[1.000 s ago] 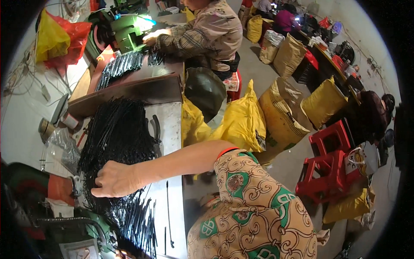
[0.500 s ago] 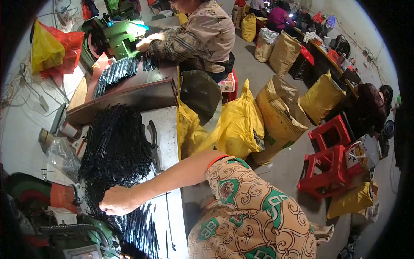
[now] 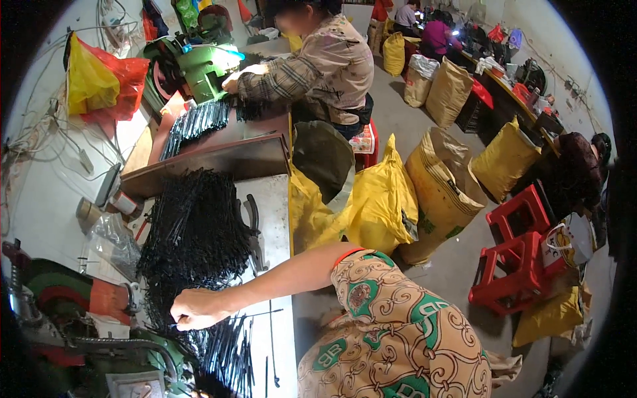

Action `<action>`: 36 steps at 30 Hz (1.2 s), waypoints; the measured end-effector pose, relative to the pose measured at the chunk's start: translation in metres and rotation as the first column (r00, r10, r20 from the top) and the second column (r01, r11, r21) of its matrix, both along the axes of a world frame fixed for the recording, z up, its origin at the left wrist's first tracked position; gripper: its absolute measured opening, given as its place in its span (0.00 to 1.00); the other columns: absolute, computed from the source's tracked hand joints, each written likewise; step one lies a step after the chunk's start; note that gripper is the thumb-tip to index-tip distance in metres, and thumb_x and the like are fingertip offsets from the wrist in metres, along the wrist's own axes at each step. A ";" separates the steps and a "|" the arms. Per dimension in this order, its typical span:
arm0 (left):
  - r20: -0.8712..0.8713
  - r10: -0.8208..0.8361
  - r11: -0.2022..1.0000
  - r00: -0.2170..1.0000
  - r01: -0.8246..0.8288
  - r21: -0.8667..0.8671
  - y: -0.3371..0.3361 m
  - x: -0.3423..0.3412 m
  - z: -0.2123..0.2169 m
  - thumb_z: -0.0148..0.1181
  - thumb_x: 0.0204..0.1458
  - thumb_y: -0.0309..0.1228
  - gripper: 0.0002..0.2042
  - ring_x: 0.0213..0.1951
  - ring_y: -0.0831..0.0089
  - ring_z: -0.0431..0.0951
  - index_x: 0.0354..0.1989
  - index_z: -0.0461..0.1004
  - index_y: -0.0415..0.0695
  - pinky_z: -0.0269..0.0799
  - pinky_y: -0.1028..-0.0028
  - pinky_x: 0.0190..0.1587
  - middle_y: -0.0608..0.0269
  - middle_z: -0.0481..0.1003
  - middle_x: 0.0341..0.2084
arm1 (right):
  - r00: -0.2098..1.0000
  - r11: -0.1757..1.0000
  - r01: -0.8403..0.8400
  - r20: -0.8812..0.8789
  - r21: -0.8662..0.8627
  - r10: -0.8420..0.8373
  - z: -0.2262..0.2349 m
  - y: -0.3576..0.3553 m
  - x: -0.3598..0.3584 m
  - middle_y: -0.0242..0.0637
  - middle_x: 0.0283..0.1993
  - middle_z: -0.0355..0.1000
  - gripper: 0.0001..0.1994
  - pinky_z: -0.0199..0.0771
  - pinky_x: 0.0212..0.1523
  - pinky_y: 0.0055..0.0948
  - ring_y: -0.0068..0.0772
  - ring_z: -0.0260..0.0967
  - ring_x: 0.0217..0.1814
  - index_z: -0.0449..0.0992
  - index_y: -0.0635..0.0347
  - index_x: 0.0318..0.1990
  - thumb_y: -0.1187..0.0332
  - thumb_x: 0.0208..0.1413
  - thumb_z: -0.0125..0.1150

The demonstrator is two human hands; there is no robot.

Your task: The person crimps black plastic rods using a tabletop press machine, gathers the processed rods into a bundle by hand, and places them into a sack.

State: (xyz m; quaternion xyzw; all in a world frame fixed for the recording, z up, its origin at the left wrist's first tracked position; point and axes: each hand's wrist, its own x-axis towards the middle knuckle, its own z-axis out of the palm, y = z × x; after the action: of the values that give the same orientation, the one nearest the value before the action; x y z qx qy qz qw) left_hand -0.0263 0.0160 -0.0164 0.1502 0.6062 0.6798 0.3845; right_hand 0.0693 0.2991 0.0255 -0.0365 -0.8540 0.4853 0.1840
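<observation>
My right hand [image 3: 196, 309] reaches in from the right, fingers pinched together at the lower edge of a big heap of thin black strips [image 3: 192, 232]. One slim black strip [image 3: 262, 313] sticks out beside the hand toward the table's right edge and appears held in it. Just below lies a bundle of straighter, shiny dark strips [image 3: 229, 358]. A green machine [image 3: 156, 355] stands left of the bundle. On the white tabletop [image 3: 282, 265], a pair of dark-handled pliers [image 3: 253, 225] rests beside the heap. My left hand does not show.
Beyond a brown board [image 3: 212, 159], a co-worker [image 3: 332, 66] sits at another green machine [image 3: 206, 69] with shiny strips [image 3: 196, 126]. Yellow sacks [image 3: 381, 199] and an open woven sack [image 3: 441, 192] stand right of the table. Red stools [image 3: 507, 272] are farther right.
The whole view has shifted slightly right and down. A thin black strip now extends sideways from my right hand, where none showed before. The co-worker's head has come further into view.
</observation>
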 end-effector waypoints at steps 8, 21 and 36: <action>-0.586 -0.114 0.956 0.802 -0.073 -0.286 0.015 0.031 0.025 0.41 0.49 0.26 0.12 0.26 0.72 0.69 0.36 0.65 0.30 0.66 0.82 0.28 0.53 0.69 0.27 | 0.998 0.996 -0.024 -0.063 -0.088 0.018 -0.012 0.003 -0.010 0.42 0.17 0.67 0.07 0.61 0.19 0.30 0.34 0.65 0.17 0.71 0.67 0.21 0.70 0.40 0.53; -0.553 -0.098 0.972 0.827 -0.039 -0.231 0.022 0.017 0.007 0.44 0.48 0.28 0.10 0.21 0.76 0.67 0.38 0.65 0.37 0.63 0.84 0.23 0.60 0.68 0.23 | 0.984 0.941 -0.158 -0.124 -0.299 0.125 -0.017 0.000 0.000 0.35 0.12 0.64 0.11 0.62 0.15 0.22 0.23 0.66 0.14 0.67 0.68 0.16 0.72 0.45 0.51; -0.409 -0.099 0.985 0.907 0.030 -0.171 0.032 0.015 0.014 0.43 0.49 0.28 0.09 0.21 0.76 0.66 0.37 0.65 0.38 0.62 0.85 0.22 0.61 0.68 0.22 | 0.910 0.653 -0.275 0.028 -0.705 0.413 -0.038 -0.052 -0.002 0.39 0.18 0.69 0.09 0.51 0.05 0.18 0.19 0.56 0.07 0.68 0.70 0.19 0.72 0.44 0.47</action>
State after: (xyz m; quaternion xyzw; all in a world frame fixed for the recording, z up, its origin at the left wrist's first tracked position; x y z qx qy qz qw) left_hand -0.0113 0.0484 -0.0023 0.2801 0.7216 0.5681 0.2796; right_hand 0.0668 0.2475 -0.0129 0.0159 -0.6169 0.7867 -0.0193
